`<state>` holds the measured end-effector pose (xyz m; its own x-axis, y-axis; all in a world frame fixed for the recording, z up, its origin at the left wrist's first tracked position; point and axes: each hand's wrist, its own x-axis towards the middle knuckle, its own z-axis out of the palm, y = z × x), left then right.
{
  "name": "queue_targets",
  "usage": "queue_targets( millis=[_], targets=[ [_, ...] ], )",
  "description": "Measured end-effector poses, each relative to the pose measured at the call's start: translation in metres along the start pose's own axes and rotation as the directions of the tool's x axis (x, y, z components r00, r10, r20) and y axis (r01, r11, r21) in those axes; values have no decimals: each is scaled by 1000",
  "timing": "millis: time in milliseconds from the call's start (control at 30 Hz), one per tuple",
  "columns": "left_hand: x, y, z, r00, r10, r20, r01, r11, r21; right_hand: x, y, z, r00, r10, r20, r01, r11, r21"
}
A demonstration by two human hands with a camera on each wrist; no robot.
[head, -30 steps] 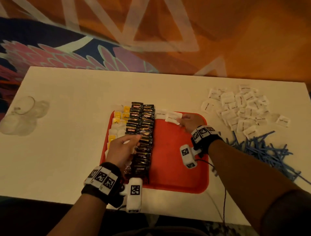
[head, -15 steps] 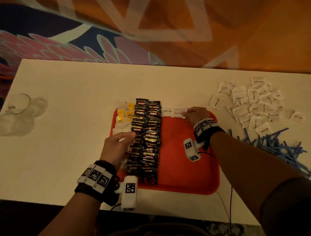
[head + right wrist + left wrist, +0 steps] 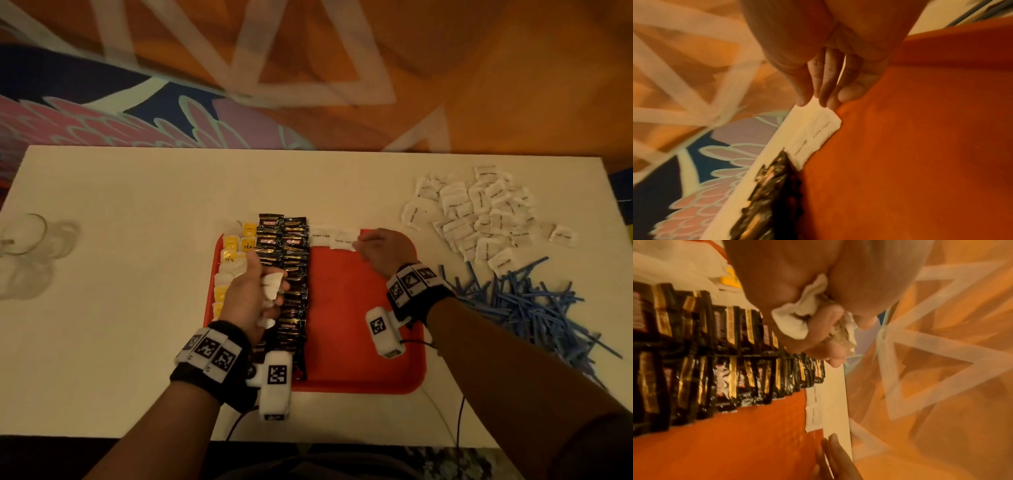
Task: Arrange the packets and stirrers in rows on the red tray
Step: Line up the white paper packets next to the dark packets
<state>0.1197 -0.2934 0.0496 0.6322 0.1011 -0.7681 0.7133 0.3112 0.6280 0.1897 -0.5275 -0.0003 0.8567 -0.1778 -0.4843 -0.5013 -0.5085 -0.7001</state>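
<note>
The red tray [image 3: 356, 329] lies mid-table. Its left side carries a column of tea bags [image 3: 236, 245] and two columns of black coffee packets [image 3: 291, 274]. Two white sugar packets [image 3: 334, 237] lie along the tray's far rim. My right hand [image 3: 385, 251] rests at that rim, its straight fingertips [image 3: 830, 100] touching the end of the second sugar packet [image 3: 818, 128]. My left hand [image 3: 251, 298] hovers over the coffee columns and grips a bunch of white sugar packets [image 3: 803, 318] in curled fingers.
A loose heap of white sugar packets [image 3: 479, 219] lies at the table's far right. Below it sprawls a pile of blue stirrers [image 3: 534, 305]. Clear glassware [image 3: 24, 236] stands at the left edge. The tray's right half [image 3: 363, 342] shows bare red.
My right hand pushed the second sugar packet up to the tray's far rim, in line with the first. My left hand turned, so the bunch of packets it holds now shows.
</note>
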Motion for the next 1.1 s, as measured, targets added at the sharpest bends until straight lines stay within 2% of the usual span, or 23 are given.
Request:
queue_targets(
  millis=[100, 167, 300, 433, 500, 600, 667, 733, 833, 933, 1000, 1100],
  targets=[
    [-5, 1, 18, 999, 16, 44, -13, 999, -49, -39, -22, -5, 979, -167, 120, 153, 981, 116],
    [-11, 3, 31, 995, 33, 91, -27, 998, -61, -62, -35, -7, 944, -260, 204, 241, 963, 118],
    [-24, 7, 49, 983, 69, 167, -80, 995, 59, -89, -47, -11, 922, -294, 254, 287, 956, 64],
    [-35, 6, 60, 973, 134, 190, -169, 969, 181, -104, -51, -18, 944, -267, 196, 243, 960, 136],
    [-38, 4, 62, 969, 122, 215, -150, 981, 120, -110, -53, -21, 962, -203, 181, 156, 957, 244],
    [-42, 3, 62, 967, 91, 240, -83, 996, -44, -116, -56, -27, 966, -144, 213, 38, 900, 434],
    [-44, 3, 60, 965, 68, 252, -46, 995, -90, -118, -56, -32, 962, -141, 235, 4, 865, 502],
    [-46, 3, 57, 954, 73, 291, -56, 996, -66, -121, -56, -39, 953, -169, 252, 18, 860, 509],
    [-57, 7, 52, 927, 150, 343, -210, 967, 144, -121, -56, -46, 944, -222, 244, 109, 907, 407],
    [-66, 10, 54, 915, 252, 316, -331, 916, 228, -119, -54, -48, 960, -256, 110, 222, 942, 252],
    [-66, 9, 55, 904, 336, 265, -397, 888, 230, -122, -55, -46, 964, -253, 80, 224, 937, 269],
    [-67, 7, 54, 893, 385, 235, -436, 868, 236, -130, -55, -43, 953, -278, 122, 225, 916, 331]
  ],
)
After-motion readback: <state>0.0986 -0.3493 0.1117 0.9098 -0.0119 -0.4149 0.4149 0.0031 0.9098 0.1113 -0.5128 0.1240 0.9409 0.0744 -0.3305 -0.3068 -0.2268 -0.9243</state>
